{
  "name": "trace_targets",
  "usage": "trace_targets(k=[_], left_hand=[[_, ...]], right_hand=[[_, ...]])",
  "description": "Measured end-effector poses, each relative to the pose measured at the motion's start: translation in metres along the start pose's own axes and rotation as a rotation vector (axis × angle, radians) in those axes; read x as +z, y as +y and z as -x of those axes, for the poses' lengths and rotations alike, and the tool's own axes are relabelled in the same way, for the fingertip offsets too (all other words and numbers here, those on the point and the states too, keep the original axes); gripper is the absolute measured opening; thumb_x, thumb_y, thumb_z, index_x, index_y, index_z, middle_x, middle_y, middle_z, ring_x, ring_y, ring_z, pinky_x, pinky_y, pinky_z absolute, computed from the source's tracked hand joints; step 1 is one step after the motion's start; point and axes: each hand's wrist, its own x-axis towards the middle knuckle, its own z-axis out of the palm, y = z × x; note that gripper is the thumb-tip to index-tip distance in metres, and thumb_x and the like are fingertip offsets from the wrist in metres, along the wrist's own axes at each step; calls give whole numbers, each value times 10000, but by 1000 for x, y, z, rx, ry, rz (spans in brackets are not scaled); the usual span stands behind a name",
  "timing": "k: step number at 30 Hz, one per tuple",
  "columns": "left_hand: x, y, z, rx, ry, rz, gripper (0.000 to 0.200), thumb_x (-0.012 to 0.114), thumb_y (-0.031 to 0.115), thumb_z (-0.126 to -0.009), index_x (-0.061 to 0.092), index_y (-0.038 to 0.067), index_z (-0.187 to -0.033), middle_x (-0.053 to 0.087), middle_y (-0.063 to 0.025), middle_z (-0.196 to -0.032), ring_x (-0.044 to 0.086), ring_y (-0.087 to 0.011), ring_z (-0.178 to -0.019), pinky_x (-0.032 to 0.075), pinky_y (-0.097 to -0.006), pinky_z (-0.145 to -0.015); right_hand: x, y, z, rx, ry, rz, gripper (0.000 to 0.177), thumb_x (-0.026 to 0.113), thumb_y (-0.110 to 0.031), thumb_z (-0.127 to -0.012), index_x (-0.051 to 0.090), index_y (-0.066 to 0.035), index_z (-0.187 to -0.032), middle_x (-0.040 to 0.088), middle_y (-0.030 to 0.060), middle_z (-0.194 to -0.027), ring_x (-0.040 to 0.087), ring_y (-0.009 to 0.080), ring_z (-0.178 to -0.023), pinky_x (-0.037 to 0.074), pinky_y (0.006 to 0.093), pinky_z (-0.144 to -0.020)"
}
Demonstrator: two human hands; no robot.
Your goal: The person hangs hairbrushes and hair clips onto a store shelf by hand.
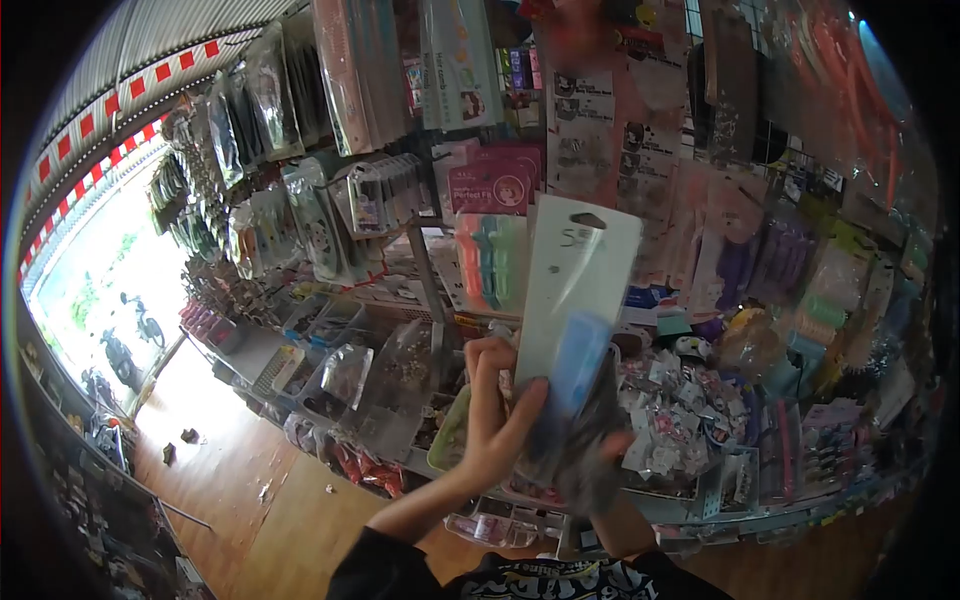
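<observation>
My left hand (500, 410) is closed on the lower left edge of a tall white carded package (578, 255), thumb across its front. The package is tilted slightly and has a hang hole at the top. A light blue item (582, 362) shows behind glossy plastic on its lower half; I cannot make out its kind. Just below and to the right, my right hand (612, 450) is wrapped in or holding a grey cloth (588, 478) against the package's lower end. That hand is blurred, and most of its fingers are hidden by the cloth.
Packaged hair accessories (495, 185) hang on racks in front. Below them, a display counter carries a heap of small bagged items (685, 420), a green tray (452, 435) and several plastic bins (335, 385). Wooden floor (300, 510) and a bright doorway with motorbikes (120, 350) lie to the left.
</observation>
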Motion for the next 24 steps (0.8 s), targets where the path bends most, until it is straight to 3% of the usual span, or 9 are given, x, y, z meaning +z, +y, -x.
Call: trace_targets(k=[1,3,6,8,10,14,16,20,24], left_hand=[[6,5,-2,108,122,-6,242,535,41,-768,427,8,-982,331,-100,-1030,368,-195,-954,305,-305,-849],[6,7,-5,148,253,120,241,532,55,-771,424,10,-982,335,-99,-1026,371,-196,-950,308,-299,-839],[2,14,-21,248,392,308,195,487,55,-823,412,16,-1000,369,-115,-1062,378,-173,-978,309,-293,-836],[-10,17,-45,174,490,304,235,448,180,-894,408,3,-1044,480,-100,-947,517,-131,-784,436,-247,-669],[-30,60,-94,275,455,330,291,474,205,-899,403,-2,-1091,528,-89,-878,542,-122,-724,457,-242,-629],[-82,88,-218,363,454,46,336,557,228,-846,477,-14,-1065,600,-112,-854,568,-130,-719,451,-268,-613],[-103,84,-270,409,399,7,335,575,217,-820,494,-14,-1049,618,-108,-800,575,-134,-650,443,-270,-557],[-120,79,-301,212,355,-86,396,606,221,-784,512,-24,-1081,618,-116,-825,577,-144,-670,444,-265,-588],[-120,69,-293,210,273,-73,419,629,228,-762,528,-32,-1075,617,-113,-833,579,-145,-694,445,-256,-622]], right_hand=[[1,3,-11,64,-252,-124,888,677,-521,-675,311,10,-1285,451,133,-1217,429,239,-1144,344,347,-958],[44,4,12,-25,52,989,771,697,-417,-701,369,18,-1246,488,146,-1165,465,279,-1101,363,363,-928],[46,13,27,94,168,1190,701,687,-347,-721,380,13,-1238,495,173,-1138,472,329,-1083,365,383,-911],[37,12,27,27,93,1451,531,663,-297,-752,473,-2,-1151,539,177,-1043,528,339,-973,421,353,-827],[6,27,45,45,-152,1726,391,667,-216,-760,519,-3,-1053,596,111,-867,579,205,-763,460,291,-697],[-8,35,69,343,33,1407,285,613,-171,-815,540,-3,-1034,598,96,-919,573,178,-818,451,275,-727],[-5,34,71,364,377,1062,203,614,-164,-822,556,-13,-945,573,55,-829,537,125,-725,440,257,-637],[-11,20,79,391,415,902,206,609,-150,-828,540,-16,-968,548,8,-830,491,73,-743,423,233,-631],[-21,11,93,419,425,867,233,596,-169,-835,521,-15,-993,534,3,-834,468,72,-716,408,222,-625]])
